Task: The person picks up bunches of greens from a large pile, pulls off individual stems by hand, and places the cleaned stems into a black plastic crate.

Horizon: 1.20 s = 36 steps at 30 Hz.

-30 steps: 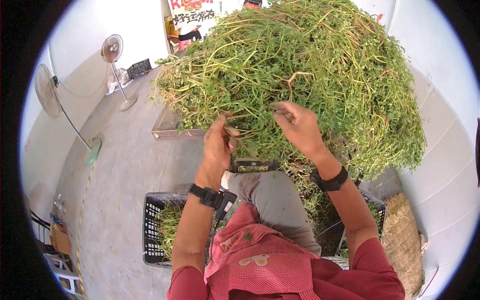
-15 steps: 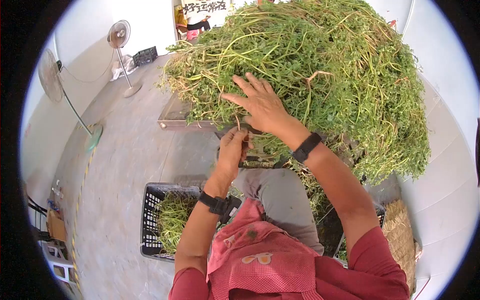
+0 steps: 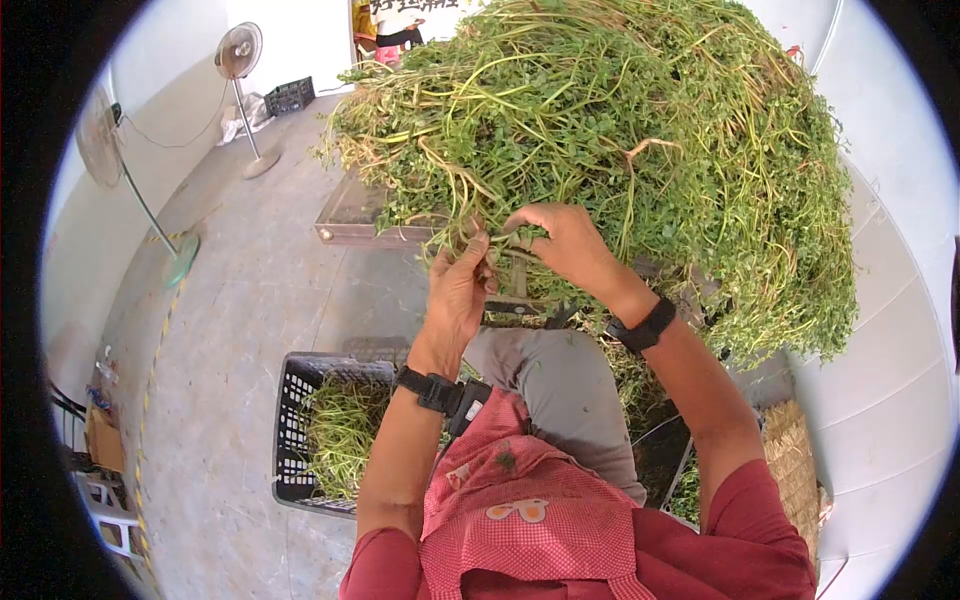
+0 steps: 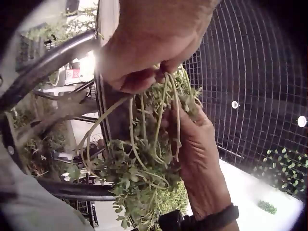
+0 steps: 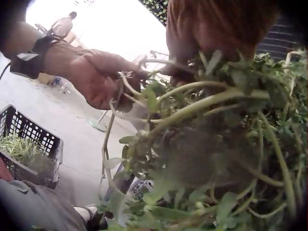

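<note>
A big heap of green leafy stems (image 3: 600, 120) covers the table in the head view. At its near edge the left hand (image 3: 460, 290) pinches thin stems between thumb and fingers. The right hand (image 3: 570, 245) is just right of it, fingers bent toward the same stems. In the left wrist view several stems (image 4: 161, 115) hang from the left hand (image 4: 159, 38), with the right hand (image 4: 199, 154) behind the leaves. The right wrist view has the left hand (image 5: 96, 77) holding stem ends beside the right hand (image 5: 216, 29), whose fingertips are at the stems.
A black crate (image 3: 290, 430) with green stems stands on the floor at the left. The table's bare wooden corner (image 3: 350, 225) shows left of the heap. Two standing fans, one nearer (image 3: 185, 262) and one farther (image 3: 240, 50), are at the far left. A woven sack (image 3: 790, 450) lies at the right.
Half a second ago the right hand was spread over the heap's edge; it has drawn back beside the left hand, its fingers now bent. The left hand has moved slightly up, still pinching stems.
</note>
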{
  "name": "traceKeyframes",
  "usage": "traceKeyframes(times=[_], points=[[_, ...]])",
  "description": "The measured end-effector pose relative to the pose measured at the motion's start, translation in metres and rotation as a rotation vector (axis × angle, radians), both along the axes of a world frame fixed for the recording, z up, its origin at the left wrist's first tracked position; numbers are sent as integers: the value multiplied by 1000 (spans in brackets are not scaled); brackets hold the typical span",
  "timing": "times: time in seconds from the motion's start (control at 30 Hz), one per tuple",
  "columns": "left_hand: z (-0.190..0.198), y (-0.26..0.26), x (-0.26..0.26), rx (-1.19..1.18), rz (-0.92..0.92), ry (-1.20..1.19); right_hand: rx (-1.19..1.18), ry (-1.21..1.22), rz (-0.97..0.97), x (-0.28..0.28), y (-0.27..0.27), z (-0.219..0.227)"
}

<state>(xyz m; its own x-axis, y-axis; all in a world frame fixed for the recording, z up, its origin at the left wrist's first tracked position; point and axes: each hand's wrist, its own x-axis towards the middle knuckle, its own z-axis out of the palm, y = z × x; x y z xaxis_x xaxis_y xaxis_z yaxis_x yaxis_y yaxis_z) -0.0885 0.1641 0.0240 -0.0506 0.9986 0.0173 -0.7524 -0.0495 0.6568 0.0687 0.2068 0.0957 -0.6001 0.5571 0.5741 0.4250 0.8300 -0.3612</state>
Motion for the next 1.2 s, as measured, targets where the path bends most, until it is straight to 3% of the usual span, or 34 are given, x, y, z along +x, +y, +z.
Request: traceKeyframes(times=[0.13, 0.2, 0.23, 0.33, 0.47, 0.53, 0.57, 0.63, 0.77, 0.8, 0.87, 1.0, 1.2], points=[[-6, -2, -4, -68, 38, 13, -40, 49, -55, 17, 0, 4], [-15, 0, -11, 47, -26, 99, -134, 85, -273, 31, 6, 9], [-17, -1, -12, 46, -26, 98, -134, 85, -273, 36, 10, 9], [-17, -3, -10, -21, 14, 248, -553, 678, -132, 43, 15, 10], [-16, -21, -3, 9, -7, 348, -522, 679, -238, 47, 19, 7], [-19, -30, 0, 15, -68, 345, -262, 460, -352, 47, 24, 3], [-20, -33, 2, 16, -82, 360, -265, 463, -353, 46, 25, -1], [-19, -33, 4, 17, -93, 375, 46, 302, -454, 31, 20, 1], [-12, -28, 5, -14, -12, 470, 357, 72, -402, -4, 3, 6], [-12, -28, 5, 4, 1, 496, 355, 74, -403, -13, 2, 4], [-13, -28, 5, 3, 7, 511, 386, -176, -274, -25, 1, 1], [-9, -43, -1, 67, 60, 622, 431, -407, -365, -24, 20, -11], [-20, -83, -4, 12, 62, 634, 387, -403, -400, -13, 42, -17]])
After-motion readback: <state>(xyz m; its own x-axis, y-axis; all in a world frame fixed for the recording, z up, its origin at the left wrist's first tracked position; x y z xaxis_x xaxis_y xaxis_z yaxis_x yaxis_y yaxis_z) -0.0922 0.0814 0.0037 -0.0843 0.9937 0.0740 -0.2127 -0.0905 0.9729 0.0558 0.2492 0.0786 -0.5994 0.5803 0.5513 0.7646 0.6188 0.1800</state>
